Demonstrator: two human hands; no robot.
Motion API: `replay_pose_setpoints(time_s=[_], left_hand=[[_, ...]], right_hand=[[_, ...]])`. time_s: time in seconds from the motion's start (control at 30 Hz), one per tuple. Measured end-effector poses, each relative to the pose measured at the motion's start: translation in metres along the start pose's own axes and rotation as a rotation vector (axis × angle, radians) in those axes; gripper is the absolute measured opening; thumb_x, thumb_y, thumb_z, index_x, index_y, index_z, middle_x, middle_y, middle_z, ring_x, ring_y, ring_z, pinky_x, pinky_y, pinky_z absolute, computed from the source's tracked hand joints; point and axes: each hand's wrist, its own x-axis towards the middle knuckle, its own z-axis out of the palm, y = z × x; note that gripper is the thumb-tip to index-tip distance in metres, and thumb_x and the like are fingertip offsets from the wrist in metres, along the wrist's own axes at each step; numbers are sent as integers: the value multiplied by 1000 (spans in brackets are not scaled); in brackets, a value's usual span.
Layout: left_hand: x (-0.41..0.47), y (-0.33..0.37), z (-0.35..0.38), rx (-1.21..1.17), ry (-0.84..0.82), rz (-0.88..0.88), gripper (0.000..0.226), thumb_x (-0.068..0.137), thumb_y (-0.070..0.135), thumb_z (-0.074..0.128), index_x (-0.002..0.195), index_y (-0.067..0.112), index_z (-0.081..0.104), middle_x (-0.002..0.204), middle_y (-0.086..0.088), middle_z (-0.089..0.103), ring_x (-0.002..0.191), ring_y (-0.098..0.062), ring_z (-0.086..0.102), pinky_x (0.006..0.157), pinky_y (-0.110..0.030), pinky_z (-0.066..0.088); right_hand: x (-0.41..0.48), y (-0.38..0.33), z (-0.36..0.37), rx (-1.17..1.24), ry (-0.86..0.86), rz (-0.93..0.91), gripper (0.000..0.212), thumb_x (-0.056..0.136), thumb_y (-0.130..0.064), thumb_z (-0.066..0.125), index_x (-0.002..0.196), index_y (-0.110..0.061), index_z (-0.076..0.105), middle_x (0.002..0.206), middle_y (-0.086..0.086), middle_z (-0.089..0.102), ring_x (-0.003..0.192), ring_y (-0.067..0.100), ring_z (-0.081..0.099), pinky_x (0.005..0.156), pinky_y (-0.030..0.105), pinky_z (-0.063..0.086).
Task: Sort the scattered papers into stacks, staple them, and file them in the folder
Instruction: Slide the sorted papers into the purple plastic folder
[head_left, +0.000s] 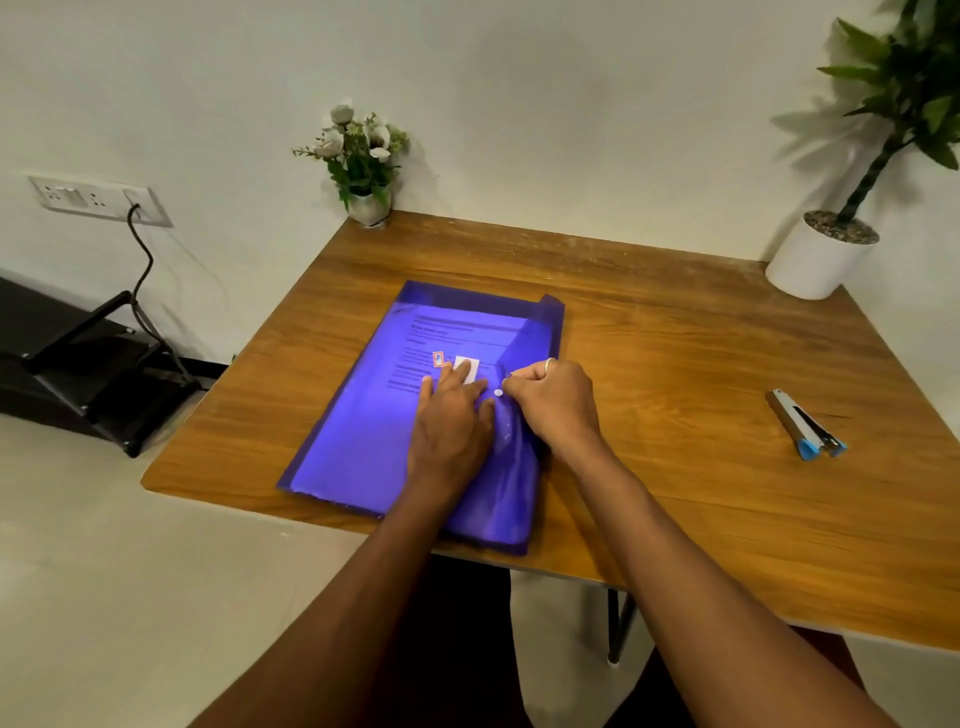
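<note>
A translucent blue folder (358, 431) lies flat on the wooden table (675, 364), with printed papers (457, 332) showing through it. My left hand (452, 421) rests flat on the folder's middle, fingers straight, pressing it down. My right hand (556, 402) is beside it, fingers curled, pinching the folder's flap at its white snap button (498, 394). A grey stapler (805, 426) with blue ends lies on the table far to the right, untouched.
A small vase of white flowers (363, 166) stands at the table's back left corner. A white pot with a green plant (821, 260) stands at the back right. A black stand (88, 364) and a wall socket with cable are left of the table.
</note>
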Motion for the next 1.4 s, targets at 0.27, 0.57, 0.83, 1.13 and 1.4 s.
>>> replay_pose_setpoints(time_s=[0.27,0.57,0.83,1.13,1.4], left_hand=[[-1,1,-3,-36,48,0,38,100,4,47,137,0,57,160,-13,37,154,-29,21,125,-42,5],[1,0,-1,-55,24,-13,37,103,9,45,137,4,58,162,-12,35,155,-28,18,125,-39,1],[-1,-2,0,-78,25,-10,37,104,9,44,137,5,59,161,-12,36,155,-28,20,126,-39,2],[1,1,-4,-105,-48,-74,39,99,0,44,134,1,62,160,-15,39,154,-29,22,125,-40,2],[19,-53,-50,256,61,-106,46,95,43,61,137,24,61,155,-6,46,148,-31,32,121,-52,16]], right_hand=[[-8,0,21,-201,58,-200,25,82,-19,62,61,-7,64,60,3,64,61,19,61,60,36,47],[-6,0,24,-259,34,-242,28,82,-11,62,55,-12,56,56,0,58,55,19,56,54,36,45],[-6,-2,16,-454,-36,-231,24,89,-28,62,69,-14,62,74,-1,66,75,24,62,59,30,39],[-21,-4,13,-583,-43,-312,26,95,-42,55,103,-25,72,113,2,66,108,27,62,88,42,50],[-39,24,-8,-543,-91,-239,61,85,-60,56,141,-38,57,123,-5,51,117,19,47,103,40,40]])
